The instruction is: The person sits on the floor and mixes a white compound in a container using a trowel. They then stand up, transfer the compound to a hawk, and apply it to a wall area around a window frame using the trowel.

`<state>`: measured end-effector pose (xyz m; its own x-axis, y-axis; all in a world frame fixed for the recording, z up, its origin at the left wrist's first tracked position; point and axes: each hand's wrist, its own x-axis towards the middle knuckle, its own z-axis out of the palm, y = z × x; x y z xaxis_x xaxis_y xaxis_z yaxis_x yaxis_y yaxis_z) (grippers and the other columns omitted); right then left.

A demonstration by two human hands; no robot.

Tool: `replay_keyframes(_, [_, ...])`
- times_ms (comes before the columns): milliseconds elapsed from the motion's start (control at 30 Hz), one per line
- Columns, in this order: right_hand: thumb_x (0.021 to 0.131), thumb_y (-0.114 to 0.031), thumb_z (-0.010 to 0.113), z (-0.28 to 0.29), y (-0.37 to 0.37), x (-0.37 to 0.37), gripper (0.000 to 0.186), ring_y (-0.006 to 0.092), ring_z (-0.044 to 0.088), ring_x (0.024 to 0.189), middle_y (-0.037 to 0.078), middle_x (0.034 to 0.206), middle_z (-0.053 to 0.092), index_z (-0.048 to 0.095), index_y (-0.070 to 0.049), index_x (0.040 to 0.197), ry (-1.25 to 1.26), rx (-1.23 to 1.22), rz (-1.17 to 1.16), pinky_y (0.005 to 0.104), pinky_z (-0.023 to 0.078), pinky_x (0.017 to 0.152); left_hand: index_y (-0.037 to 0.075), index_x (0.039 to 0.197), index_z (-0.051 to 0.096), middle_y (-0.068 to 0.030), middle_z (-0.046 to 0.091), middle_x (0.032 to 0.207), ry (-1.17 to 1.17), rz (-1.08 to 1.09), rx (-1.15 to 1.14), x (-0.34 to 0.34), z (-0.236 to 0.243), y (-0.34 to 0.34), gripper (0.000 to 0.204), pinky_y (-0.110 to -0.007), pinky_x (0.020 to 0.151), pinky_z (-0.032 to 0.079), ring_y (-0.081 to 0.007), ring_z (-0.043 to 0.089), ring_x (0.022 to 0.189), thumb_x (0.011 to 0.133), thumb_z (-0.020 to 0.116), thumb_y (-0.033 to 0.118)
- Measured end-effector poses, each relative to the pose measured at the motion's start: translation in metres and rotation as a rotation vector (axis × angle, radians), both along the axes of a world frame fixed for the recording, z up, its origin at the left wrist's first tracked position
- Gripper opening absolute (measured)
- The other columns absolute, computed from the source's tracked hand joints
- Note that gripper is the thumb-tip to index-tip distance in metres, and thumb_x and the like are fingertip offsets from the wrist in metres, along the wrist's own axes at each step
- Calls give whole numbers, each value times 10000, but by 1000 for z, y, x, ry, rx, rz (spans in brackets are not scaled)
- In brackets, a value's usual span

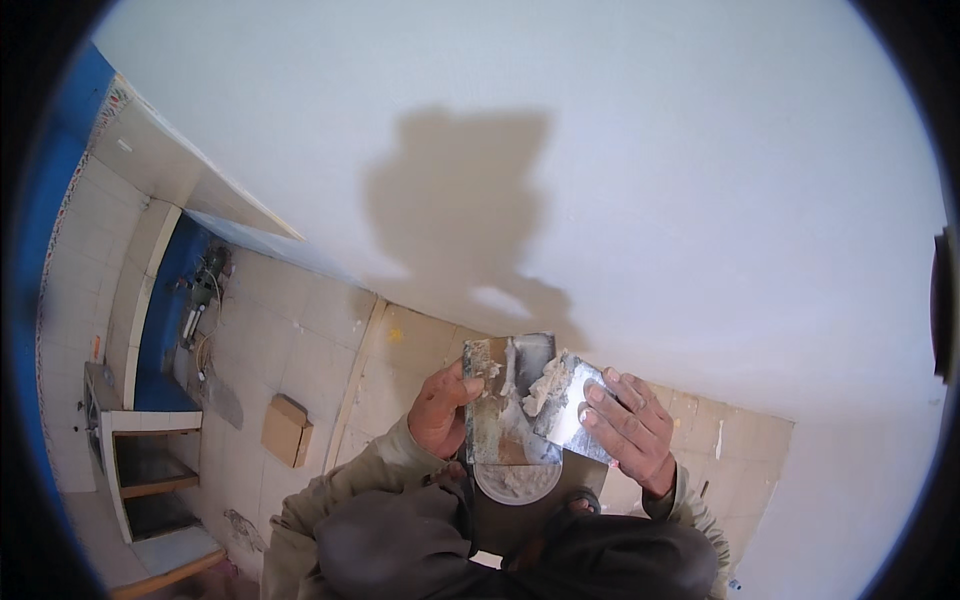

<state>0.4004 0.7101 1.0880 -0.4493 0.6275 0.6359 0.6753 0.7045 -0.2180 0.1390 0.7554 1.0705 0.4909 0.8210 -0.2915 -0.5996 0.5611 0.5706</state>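
Observation:
My left hand (438,412) grips the left edge of a flat, rectangular plastering board (492,430) smeared with whitish putty. The fingers of my right hand (634,428) lie over a shiny metal putty knife blade (574,428); its handle is hidden. Along the blade's left edge sits a thick lump of putty (545,388), right against the board's surface. Below the board, between my knees, a round tub of pale putty (516,486) shows in part.
A pale wall (680,220) with my shadow rises ahead. On the tiled floor to the left lies a brown cardboard box (287,430). Further left stand a shelf unit (160,470) and, near the blue wall, a tangle of cables and tools (203,300).

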Motion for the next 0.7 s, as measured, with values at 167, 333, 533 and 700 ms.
replay_keyframes(167, [904,-150,610,5,-1,16,210,321,635,1067,134,1131,672,668,-57,1084,105,-84,-40,425,518,897,-34,1368,389,-120,564,1245,9,17,106,-17,11,7,503,-376,979,459,-207,577,1110,916,522,143])
replay_keyframes(333, [948,-138,562,40,4,10,231,208,674,830,149,965,683,632,41,1075,850,-778,-31,396,568,732,-40,1345,413,-108,586,1212,94,38,112,-22,27,13,474,-340,947,471,-176,594,1068,913,514,126])
replay_keyframes(533, [915,-118,604,72,35,-21,228,150,683,739,115,885,684,605,42,1076,1536,-1484,167,272,578,529,-45,1358,395,-116,578,1220,-16,-90,159,-11,35,27,496,-347,946,478,-175,592,1076,913,520,136])
replay_keyframes(700, [903,-104,614,62,25,-14,183,154,675,686,102,875,685,621,26,1032,1518,-1485,73,273,543,470,-43,1356,404,-111,586,1206,-25,-25,170,-3,45,18,491,-360,937,487,-181,593,1075,913,516,137])
